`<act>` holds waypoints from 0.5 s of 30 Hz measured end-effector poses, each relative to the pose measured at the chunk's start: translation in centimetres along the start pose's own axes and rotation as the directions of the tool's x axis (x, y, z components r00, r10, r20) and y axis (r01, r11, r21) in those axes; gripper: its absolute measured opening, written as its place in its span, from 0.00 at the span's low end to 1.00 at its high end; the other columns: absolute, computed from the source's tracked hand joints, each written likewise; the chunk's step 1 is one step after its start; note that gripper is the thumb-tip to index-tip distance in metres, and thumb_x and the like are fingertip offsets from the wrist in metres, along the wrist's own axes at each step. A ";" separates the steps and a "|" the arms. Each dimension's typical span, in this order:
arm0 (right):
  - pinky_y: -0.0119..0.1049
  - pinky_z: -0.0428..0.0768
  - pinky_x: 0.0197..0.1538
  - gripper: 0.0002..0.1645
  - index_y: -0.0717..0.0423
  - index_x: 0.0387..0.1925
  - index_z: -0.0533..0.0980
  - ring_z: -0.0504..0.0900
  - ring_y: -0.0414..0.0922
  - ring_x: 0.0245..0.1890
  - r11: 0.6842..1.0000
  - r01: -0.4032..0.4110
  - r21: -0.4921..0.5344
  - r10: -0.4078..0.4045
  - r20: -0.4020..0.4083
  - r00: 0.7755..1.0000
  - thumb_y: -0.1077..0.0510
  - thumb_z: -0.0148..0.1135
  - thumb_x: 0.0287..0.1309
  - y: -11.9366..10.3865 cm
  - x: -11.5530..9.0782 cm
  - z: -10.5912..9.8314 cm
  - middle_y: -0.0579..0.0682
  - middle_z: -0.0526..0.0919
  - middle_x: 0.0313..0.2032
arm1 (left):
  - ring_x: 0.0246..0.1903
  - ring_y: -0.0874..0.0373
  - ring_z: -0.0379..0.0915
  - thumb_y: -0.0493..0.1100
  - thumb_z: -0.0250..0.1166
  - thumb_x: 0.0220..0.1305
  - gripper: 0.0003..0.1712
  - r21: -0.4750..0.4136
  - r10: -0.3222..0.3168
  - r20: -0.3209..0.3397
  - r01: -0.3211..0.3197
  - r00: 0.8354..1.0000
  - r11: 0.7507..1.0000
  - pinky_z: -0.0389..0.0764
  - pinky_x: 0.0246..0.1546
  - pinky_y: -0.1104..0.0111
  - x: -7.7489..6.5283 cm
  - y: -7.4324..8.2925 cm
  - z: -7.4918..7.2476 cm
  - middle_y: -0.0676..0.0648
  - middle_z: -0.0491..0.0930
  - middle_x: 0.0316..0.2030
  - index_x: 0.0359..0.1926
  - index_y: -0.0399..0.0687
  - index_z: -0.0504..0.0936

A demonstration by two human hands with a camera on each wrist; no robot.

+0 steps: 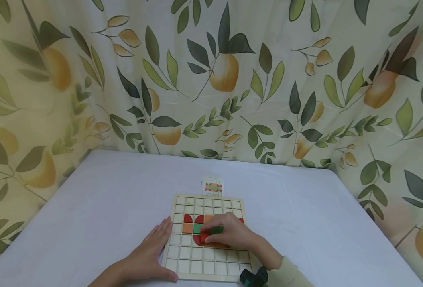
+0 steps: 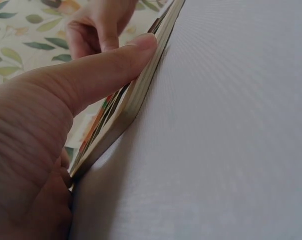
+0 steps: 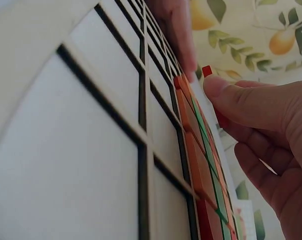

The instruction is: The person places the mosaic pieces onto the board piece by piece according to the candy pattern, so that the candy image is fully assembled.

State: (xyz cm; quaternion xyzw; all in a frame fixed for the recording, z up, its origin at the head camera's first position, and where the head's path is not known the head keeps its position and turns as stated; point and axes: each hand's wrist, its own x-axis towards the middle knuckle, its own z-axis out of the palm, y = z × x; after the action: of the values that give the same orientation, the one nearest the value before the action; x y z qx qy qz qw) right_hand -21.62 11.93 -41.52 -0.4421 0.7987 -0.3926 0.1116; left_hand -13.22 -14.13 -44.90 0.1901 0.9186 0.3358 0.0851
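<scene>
A light wooden grid board (image 1: 204,276) lies on the table with red, orange and green tiles in several cells. My right hand (image 1: 234,231) pinches a red tile (image 3: 207,71) between thumb and fingers, just above the board's middle. Beneath it sit a green tile (image 1: 197,228) and an orange tile (image 1: 187,228); part of the pattern is hidden by this hand. My left hand (image 1: 146,251) lies at the board's left side, fingers extended along the edge. Its thumb (image 2: 136,50) rests at the front left corner.
Behind the board's far edge lies a small pattern card (image 1: 213,186). A white cloth (image 1: 125,191) covers the table. A curtain (image 1: 211,119) printed with fruit and leaves hangs behind. A dark device (image 1: 254,277) is by the right wrist.
</scene>
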 end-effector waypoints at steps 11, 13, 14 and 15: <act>0.28 0.77 0.45 0.16 0.55 0.43 0.82 0.78 0.32 0.38 0.999 0.023 -0.035 -0.023 -0.010 1.000 0.56 0.68 0.49 -1.2 1.5 1.2 0.38 0.82 0.37 | 0.69 0.51 0.31 0.77 0.66 0.31 0.75 0.027 0.031 -0.004 -0.031 1.000 0.999 0.24 0.61 0.79 0.0 -0.2 0.0 0.42 0.39 0.71 0.70 0.37 0.43; 0.28 0.77 0.45 0.17 0.55 0.43 0.82 0.78 0.32 0.39 0.999 0.028 -0.039 -0.029 -0.011 1.000 0.57 0.69 0.49 -1.4 1.7 1.5 0.38 0.83 0.37 | 0.69 0.51 0.32 0.77 0.65 0.31 0.75 0.025 0.030 -0.002 -0.030 1.000 0.999 0.24 0.61 0.80 0.0 -0.2 0.0 0.42 0.39 0.71 0.70 0.37 0.43; 0.28 0.77 0.45 0.16 0.55 0.43 0.82 0.78 0.32 0.38 0.999 0.026 -0.044 -0.027 -0.012 1.000 0.57 0.69 0.49 -1.5 1.8 1.7 0.38 0.82 0.37 | 0.69 0.51 0.31 0.77 0.65 0.31 0.75 0.024 0.029 0.002 -0.029 1.000 0.999 0.23 0.60 0.81 0.0 -0.2 -0.1 0.42 0.39 0.71 0.71 0.37 0.43; 0.28 0.77 0.45 0.16 0.55 0.42 0.82 0.78 0.32 0.39 0.999 0.024 -0.049 -0.024 -0.013 1.000 0.57 0.69 0.49 -1.5 1.8 1.8 0.38 0.82 0.37 | 0.69 0.51 0.31 0.77 0.65 0.31 0.75 0.025 0.037 -0.001 -0.037 0.999 0.999 0.23 0.60 0.81 0.0 -0.2 -0.1 0.42 0.39 0.71 0.70 0.37 0.43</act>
State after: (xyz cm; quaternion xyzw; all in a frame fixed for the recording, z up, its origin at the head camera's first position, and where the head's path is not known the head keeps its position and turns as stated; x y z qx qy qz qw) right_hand -20.83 9.07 -41.31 -0.4517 0.8034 -0.3772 0.0907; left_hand -13.33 -14.28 -44.98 0.2077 0.9192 0.3260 0.0756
